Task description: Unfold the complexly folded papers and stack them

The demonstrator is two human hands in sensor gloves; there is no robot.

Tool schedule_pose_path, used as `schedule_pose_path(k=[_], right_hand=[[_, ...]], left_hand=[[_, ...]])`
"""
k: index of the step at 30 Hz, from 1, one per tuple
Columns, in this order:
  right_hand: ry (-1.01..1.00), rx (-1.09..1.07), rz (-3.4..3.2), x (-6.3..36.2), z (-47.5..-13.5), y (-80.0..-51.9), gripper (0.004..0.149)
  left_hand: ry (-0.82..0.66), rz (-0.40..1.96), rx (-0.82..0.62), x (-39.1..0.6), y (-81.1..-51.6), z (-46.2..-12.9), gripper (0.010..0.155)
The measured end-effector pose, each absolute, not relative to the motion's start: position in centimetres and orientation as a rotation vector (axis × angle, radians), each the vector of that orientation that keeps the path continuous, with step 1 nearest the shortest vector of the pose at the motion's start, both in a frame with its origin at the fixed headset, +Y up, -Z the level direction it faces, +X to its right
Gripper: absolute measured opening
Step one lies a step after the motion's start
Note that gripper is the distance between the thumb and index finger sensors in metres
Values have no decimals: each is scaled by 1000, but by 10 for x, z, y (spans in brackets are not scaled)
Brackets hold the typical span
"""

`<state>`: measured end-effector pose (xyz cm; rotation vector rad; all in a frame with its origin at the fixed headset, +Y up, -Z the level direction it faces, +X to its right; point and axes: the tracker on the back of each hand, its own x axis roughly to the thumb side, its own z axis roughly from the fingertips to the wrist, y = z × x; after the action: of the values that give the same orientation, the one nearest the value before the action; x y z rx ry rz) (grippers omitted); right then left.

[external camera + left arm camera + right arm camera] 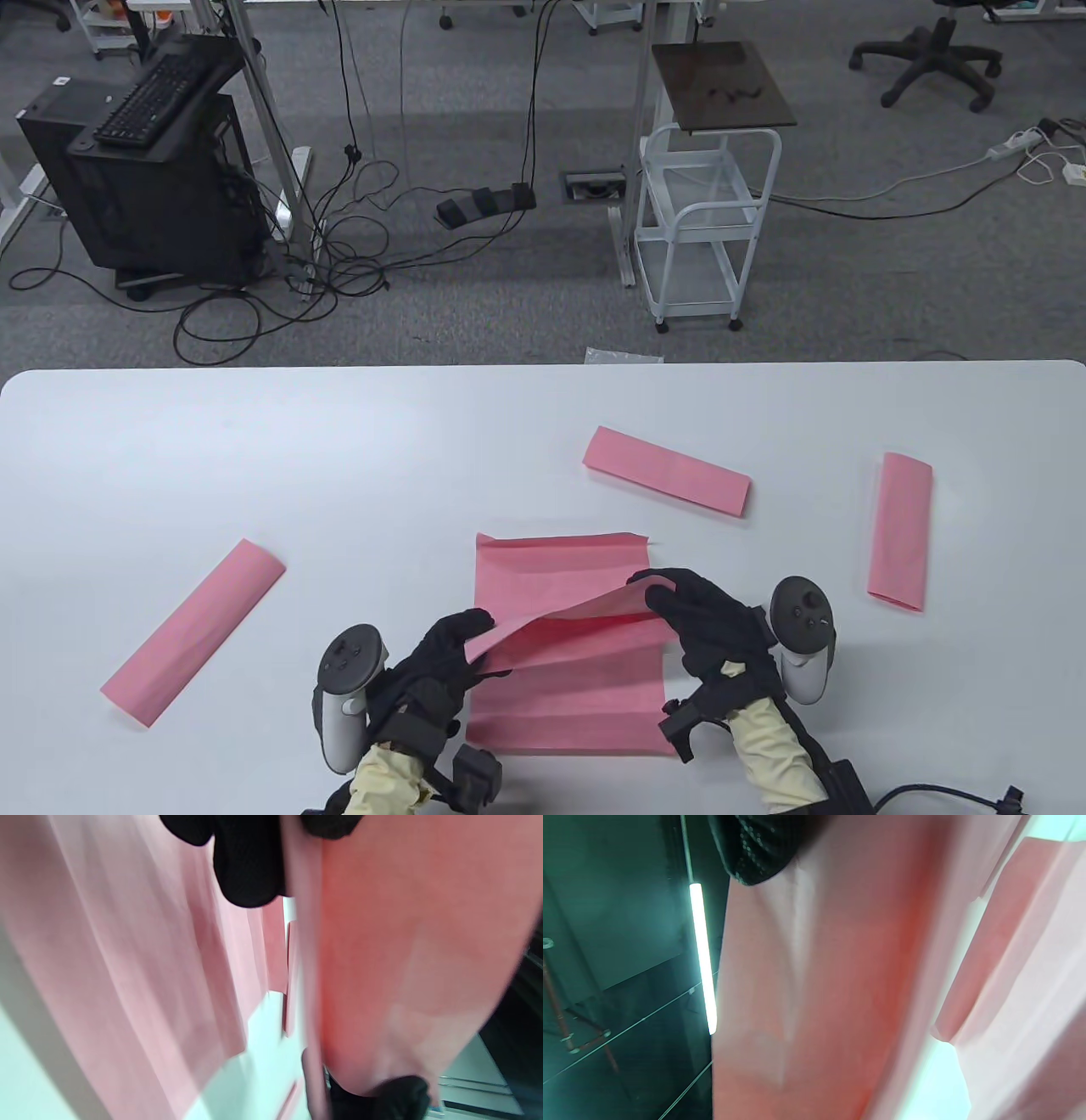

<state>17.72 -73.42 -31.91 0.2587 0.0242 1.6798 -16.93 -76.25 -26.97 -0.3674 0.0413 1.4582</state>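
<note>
While the left hand and right hand each pinch a corner of the raised flap, fingers closed on the pink sheet at the worktop's 6 o'clock, the flap wants even tension, away toward 12 o'clock, then pressing flat.

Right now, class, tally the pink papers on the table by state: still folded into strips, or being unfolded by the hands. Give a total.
Folded pink strips: 3, namely the left strip, the middle strip and the right strip.
Paper being unfolded: 1, the opened sheet, held by the left hand and right hand.
Total: 4 papers.
</note>
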Motion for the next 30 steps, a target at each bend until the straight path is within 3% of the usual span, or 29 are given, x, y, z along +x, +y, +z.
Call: schedule_pose_path(k=[6, 12, 13, 19, 21, 23, 27, 30], right_hand=[[15, 93, 1675, 190, -341, -727, 39], [126, 29, 1843, 187, -366, -722, 39], [147, 25, 1848, 185, -369, -722, 39], [237, 62, 1873, 175, -383, -725, 39], [265, 75, 1871, 174, -386, -726, 39], [302, 83, 1844, 177, -391, -726, 39], [242, 28, 1805, 186, -399, -723, 39], [239, 17, 1779, 189, -402, -724, 39]], left_hand=[[-5, 1406, -341, -169, -756, -270, 76], [-285, 1244, -251, -172, -739, -271, 83], [-312, 1226, -230, -174, -739, -272, 82], [-319, 1168, -216, -191, -758, -275, 36], [-293, 1179, -217, -193, -767, -273, 34], [-341, 1108, -319, -196, -769, -274, 34], [-372, 1029, -280, -198, -763, -276, 33], [-394, 1032, -354, -197, -762, -276, 35]])
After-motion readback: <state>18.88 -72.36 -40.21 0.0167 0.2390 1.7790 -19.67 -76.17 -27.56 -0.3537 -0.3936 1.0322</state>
